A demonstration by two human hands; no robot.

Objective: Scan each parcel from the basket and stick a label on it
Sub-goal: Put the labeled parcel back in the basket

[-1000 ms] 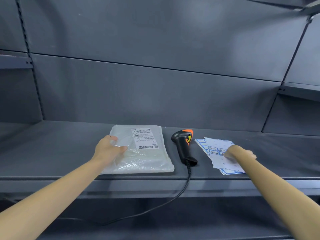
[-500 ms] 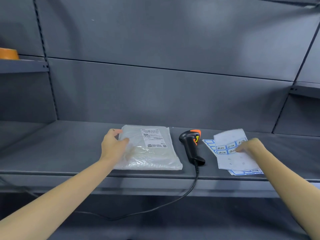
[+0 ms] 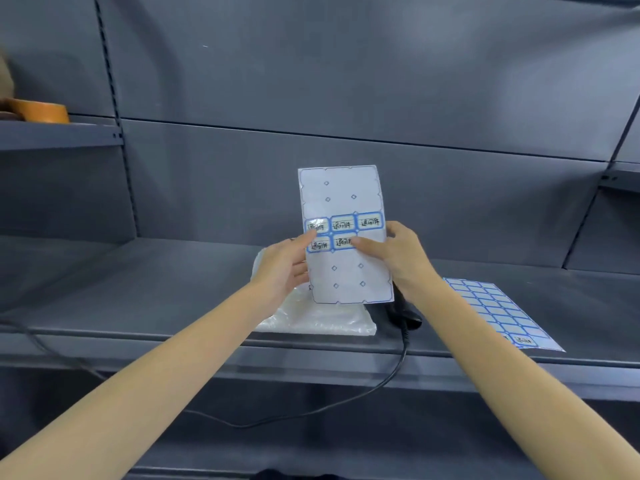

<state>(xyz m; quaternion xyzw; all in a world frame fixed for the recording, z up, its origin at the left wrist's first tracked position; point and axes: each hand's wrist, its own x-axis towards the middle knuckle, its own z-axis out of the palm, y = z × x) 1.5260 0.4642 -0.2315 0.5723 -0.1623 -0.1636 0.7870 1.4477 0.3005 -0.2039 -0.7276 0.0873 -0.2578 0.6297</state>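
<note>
Both hands hold the label sheet (image 3: pixel 346 237) upright above the parcel (image 3: pixel 322 320), which lies at the shelf's (image 3: pixel 138 306) front edge: left hand (image 3: pixel 285 268) steadies its side, right hand (image 3: pixel 398 258) pinches it, thumb on a label, probably to peel one.

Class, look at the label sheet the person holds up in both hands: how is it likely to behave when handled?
The label sheet stands up above the left hand and right hand with only a slight curve, so it is probably fairly stiff. It looks thin, so likely light and easily creased. Its surface may be slippery where labels are already gone.
</note>
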